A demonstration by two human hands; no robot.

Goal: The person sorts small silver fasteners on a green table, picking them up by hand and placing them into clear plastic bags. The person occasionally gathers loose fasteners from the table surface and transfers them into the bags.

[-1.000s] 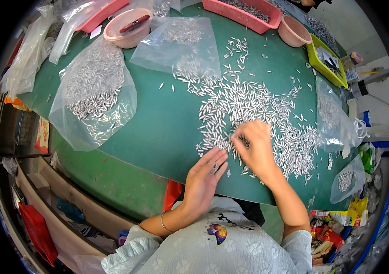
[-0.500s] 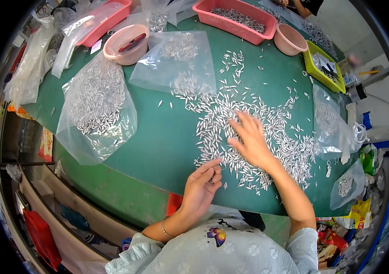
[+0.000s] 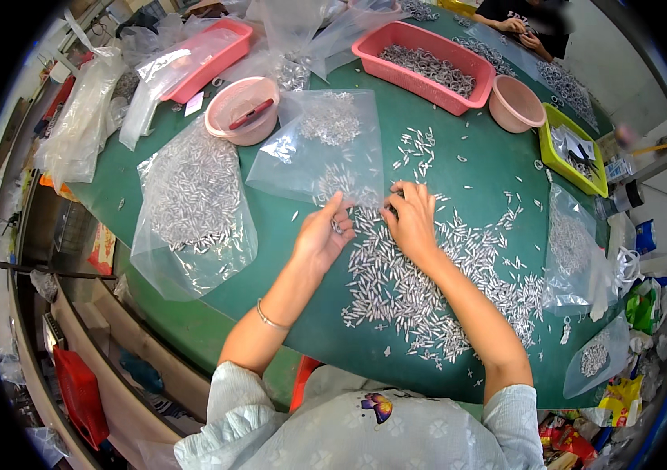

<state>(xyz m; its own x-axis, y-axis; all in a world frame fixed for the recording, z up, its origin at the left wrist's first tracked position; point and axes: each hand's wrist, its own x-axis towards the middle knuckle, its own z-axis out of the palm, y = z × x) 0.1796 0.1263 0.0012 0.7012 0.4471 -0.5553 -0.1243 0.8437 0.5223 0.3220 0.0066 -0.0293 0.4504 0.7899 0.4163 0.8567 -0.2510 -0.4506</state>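
Left hand [image 3: 324, 235] half-curled on small metal pieces [image 3: 338, 227]. Right hand [image 3: 413, 218] fingers bent; cannot tell whether gripping. Silver pile [image 3: 406, 296] spreads at six o'clock from the nearer right hand, four from the left, long axes mixed. Clear bag [image 3: 290, 153] at twelve from the left. Green tabletop [image 3: 498, 149]; co-worker [image 3: 554, 37] across, one o'clock.

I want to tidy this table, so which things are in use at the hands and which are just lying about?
In use: silvery pieces in the left hand; the loose pile near the right hand; likely the clear bag beside both hands.

Apparently lying about: another bag at left; pink bowl with a red object; pink tray of metal parts; yellow-green basket.
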